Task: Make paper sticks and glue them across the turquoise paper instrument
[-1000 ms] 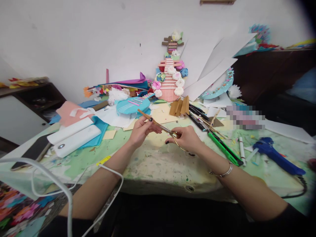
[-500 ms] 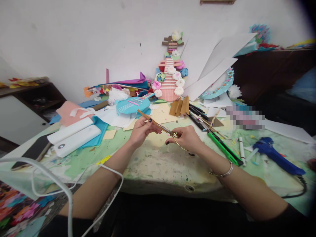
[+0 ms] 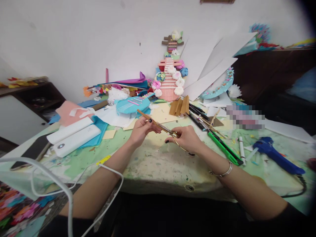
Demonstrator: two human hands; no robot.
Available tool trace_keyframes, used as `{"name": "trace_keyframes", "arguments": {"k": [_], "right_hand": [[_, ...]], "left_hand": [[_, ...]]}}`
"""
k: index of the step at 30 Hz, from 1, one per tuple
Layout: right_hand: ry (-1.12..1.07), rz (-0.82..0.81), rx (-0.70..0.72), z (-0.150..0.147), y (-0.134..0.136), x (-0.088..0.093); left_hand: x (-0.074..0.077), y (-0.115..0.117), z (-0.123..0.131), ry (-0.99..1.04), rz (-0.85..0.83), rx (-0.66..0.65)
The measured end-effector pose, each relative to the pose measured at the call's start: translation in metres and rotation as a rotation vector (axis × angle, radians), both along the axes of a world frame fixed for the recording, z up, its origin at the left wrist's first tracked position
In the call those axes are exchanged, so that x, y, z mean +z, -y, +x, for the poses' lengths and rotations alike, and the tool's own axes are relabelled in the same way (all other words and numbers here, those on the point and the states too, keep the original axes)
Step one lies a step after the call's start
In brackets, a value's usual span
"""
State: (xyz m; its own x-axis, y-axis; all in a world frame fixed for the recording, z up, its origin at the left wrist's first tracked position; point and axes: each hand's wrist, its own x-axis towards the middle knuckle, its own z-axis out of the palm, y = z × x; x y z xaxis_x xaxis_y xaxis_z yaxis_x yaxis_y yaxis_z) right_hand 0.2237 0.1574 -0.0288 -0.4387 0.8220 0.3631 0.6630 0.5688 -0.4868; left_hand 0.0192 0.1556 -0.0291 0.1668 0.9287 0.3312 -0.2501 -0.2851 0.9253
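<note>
My right hand (image 3: 186, 138) is wrapped round the gold-coloured handles of a pair of scissors (image 3: 170, 132), whose blades point left toward my other hand. Between the thumb and fingers of my left hand (image 3: 140, 131) is a narrow brown strip of paper (image 3: 144, 114), its free end sticking up to the left. The blades lie along the strip, near my left fingertips. Whether they are parted there is hard to make out. Behind the hands, a folded piece of brown paper (image 3: 179, 106) stands on the table.
Pens (image 3: 197, 121) and a green utility knife (image 3: 222, 148) lie right of my hands, with a blue glue gun (image 3: 278, 156) beyond. A blue paper instrument (image 3: 133, 106) and a pink flowered one (image 3: 169, 85) stand behind. A white cable (image 3: 70, 204) loops across my left forearm.
Almost nothing differs. Both hands keep their hold on the strip and the scissors, with only a very slight shift at the scissors.
</note>
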Motion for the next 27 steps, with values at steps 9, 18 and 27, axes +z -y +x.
{"name": "trace_keyframes", "arguments": {"k": [9, 18, 27], "right_hand": [[0.019, 0.012, 0.012, 0.0008, -0.0014, 0.0004], [0.013, 0.019, 0.023, 0.0008, -0.0003, -0.0008], [0.02, -0.01, 0.021, -0.0006, 0.0012, 0.002]], "left_hand": [[-0.0004, 0.0017, 0.0013, -0.027, -0.009, -0.035], [0.0004, 0.0003, 0.0015, 0.013, -0.008, 0.005], [-0.0021, 0.0017, 0.0052, -0.001, -0.025, -0.068]]}}
